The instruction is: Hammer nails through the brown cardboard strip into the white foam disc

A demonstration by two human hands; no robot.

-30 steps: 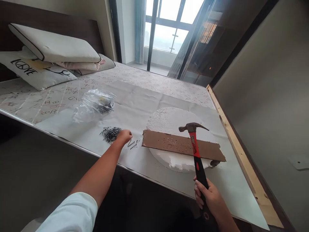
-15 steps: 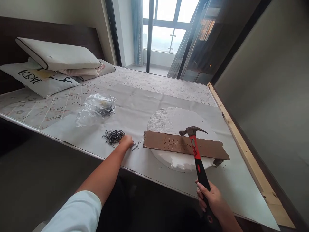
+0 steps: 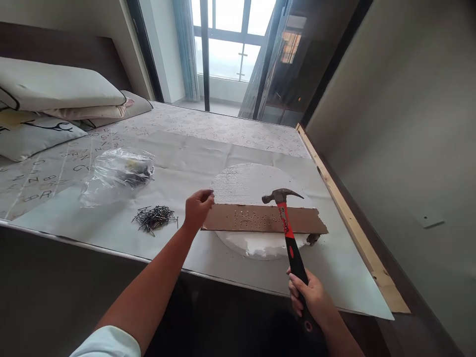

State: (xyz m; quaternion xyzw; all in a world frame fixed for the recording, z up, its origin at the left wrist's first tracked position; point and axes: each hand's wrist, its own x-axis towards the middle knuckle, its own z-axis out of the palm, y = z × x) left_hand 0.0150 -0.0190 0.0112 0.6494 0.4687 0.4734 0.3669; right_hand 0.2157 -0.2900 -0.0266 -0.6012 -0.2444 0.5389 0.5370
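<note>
A brown strip of board (image 3: 260,220), already marked by rows of small nail heads near its middle, is laid across a round white foam block (image 3: 256,186) on a sheet of paper (image 3: 223,158) spread over the bed. The step in hand is judged to be the setting of a further nail: the left hand (image 3: 198,208) is held at the left end of the strip, its fingers curled together as if a nail were pinched between them, though no nail can be made out and whether the strip is touched cannot be told. The hammer (image 3: 286,225) is gripped near the bottom of its red and black handle by the right hand (image 3: 310,297), which is closed firmly round it; the head is poised above the strip, just right of the rows. A nail stood upright on a bare part of the strip and steadied before any blow would be called for next, with fingers kept clear of the head. The left arm is stretched forward from a white sleeve; the right wrist is kept low at the bed's near edge. A loose heap of nails (image 3: 154,218) lies just left of the left hand, and a crumpled clear plastic bag (image 3: 117,173) lies beyond it, with pillows (image 3: 55,89) stacked at the headboard.
</note>
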